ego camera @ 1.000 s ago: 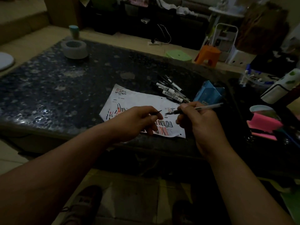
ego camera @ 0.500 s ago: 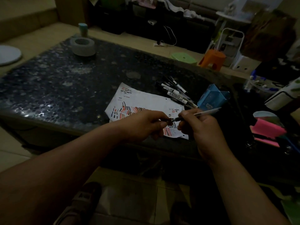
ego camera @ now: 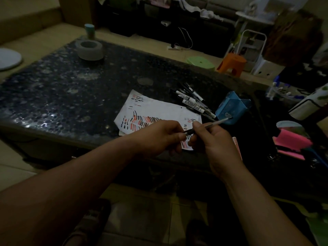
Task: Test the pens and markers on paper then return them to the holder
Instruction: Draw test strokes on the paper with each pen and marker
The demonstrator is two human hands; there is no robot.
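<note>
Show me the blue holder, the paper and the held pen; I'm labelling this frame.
blue holder point(ego camera: 230, 109), head view, front wall.
paper point(ego camera: 159, 109), head view, blank middle.
pen point(ego camera: 216, 123), head view, clear barrel, upper-right part.

slim pen point(ego camera: 213, 123) over scribbled paper point(ego camera: 159, 108) near markers point(ego camera: 193, 102)

glossy speckled table point(ego camera: 53, 96), matt paper point(ego camera: 159, 109) — ink-marked

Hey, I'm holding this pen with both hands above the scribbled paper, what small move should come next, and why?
Probably press the cap home. The left hand pinches what looks like the dark cap at the tip of the pen gripped by the right hand, the paper already carries many strokes, and the blue holder sits just beyond the pen's back end.
</note>
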